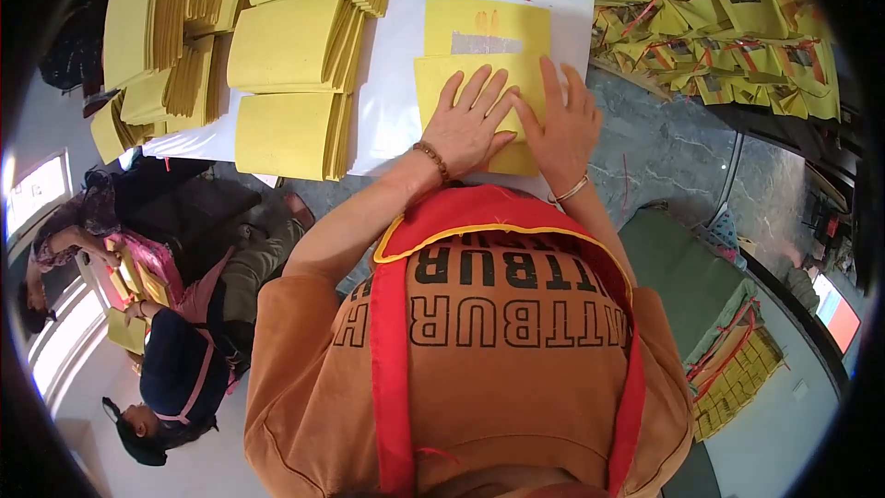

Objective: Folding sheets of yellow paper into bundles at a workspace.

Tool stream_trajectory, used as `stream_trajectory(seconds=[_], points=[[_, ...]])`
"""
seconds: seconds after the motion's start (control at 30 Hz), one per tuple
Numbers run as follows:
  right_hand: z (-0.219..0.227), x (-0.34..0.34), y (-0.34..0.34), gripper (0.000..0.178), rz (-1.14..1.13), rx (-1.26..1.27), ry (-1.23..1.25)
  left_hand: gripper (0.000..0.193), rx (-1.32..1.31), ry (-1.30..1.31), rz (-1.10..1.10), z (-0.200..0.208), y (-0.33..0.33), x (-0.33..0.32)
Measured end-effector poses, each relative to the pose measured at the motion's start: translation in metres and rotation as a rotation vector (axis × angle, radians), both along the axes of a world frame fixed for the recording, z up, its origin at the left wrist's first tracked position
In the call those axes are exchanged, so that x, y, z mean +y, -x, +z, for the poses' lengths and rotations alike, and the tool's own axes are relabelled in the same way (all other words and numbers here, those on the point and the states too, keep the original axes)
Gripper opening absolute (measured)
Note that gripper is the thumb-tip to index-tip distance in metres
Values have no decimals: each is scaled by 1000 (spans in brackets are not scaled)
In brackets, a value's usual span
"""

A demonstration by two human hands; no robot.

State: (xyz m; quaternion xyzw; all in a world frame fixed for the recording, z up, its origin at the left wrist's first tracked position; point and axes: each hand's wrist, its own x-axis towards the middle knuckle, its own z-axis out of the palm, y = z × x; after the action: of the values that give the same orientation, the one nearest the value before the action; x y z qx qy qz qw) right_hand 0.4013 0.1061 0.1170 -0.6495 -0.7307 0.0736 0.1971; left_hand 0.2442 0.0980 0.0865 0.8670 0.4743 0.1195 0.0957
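So your left hand [464, 134] is palm-down, fingers [474, 89] loosely fanned, on the yellow sheet [433, 83], which sits right under them on the white surface [385, 83]. Your right hand [567, 134] has its fingers up wide by the sheet's right side, thumb near your left fingertips. Just past those there's a yellow panel [530, 23] with a grey patch [486, 43], then yellow stacks [286, 53] well off to their left.

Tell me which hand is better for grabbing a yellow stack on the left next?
Probably the left hand: it lies on the paper, nearer those stacks. The right hand is farther across, at the paper's right edge.
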Motion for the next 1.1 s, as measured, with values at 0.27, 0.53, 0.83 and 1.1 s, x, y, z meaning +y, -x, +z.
stream_trajectory(seconds=[0.27, 0.53, 0.83, 1.1], points=[[-38, 8, 16, 61, 485, 176, 19, 53, 32, 128, -59, 6, 3, 2], [-37, 10, 29, 59, 401, -84, 63, 35, -839, 209, 259, 12, 40, 1], [-42, 9, 21, 61, 457, -92, 6, 66, -101, 15, 149, -11, 45, -22], [-52, 7, -10, 65, 335, -106, 36, 59, 162, -142, 87, 8, 41, -23]])
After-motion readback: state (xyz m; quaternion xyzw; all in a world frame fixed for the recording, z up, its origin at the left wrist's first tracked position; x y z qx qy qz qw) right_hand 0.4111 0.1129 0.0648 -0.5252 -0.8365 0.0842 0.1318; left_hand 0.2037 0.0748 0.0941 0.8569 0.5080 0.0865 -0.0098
